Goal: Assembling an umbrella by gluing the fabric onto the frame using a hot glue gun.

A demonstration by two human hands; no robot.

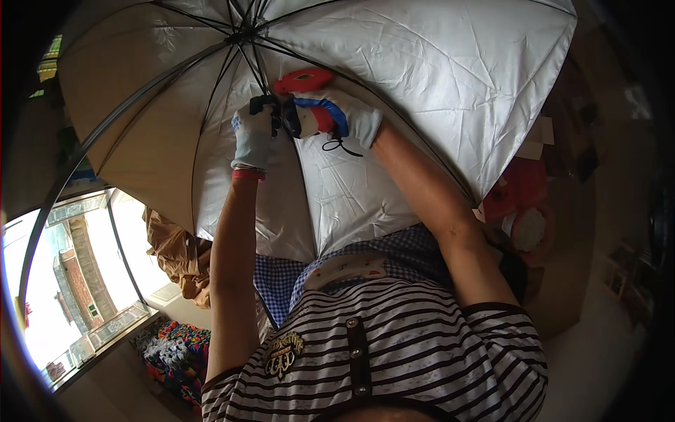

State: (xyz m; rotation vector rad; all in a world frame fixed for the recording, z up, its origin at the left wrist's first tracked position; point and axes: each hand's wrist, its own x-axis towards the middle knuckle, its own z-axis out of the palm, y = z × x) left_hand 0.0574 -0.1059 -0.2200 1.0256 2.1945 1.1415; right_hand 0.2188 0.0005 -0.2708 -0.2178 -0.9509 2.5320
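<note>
A large open umbrella (pixel 422 77) with a silvery lining and dark ribs spreads in front of me, its inside facing me. On my left hand (pixel 254 133) is a pale glove with dark fingertips, and its fingers are closed around a thin black umbrella rib just below the hub (pixel 245 35). Close beside it, my right hand (pixel 337 116), in a white, blue and red glove, is closed too. A tool with a red handle (pixel 304 81) sticks out past its far side; the tool's working end is hidden. A black cord loop (pixel 342 146) hangs under the right glove.
A curved dark shaft (pixel 112 116) runs from the hub toward the lower left. Blue checked cloth (pixel 281 281) covers my lap. Crumpled brown paper (pixel 179 257) and a colourful textile (pixel 179 359) lie at left, near a bright window (pixel 77 281). Red containers (pixel 517 186) stand at right.
</note>
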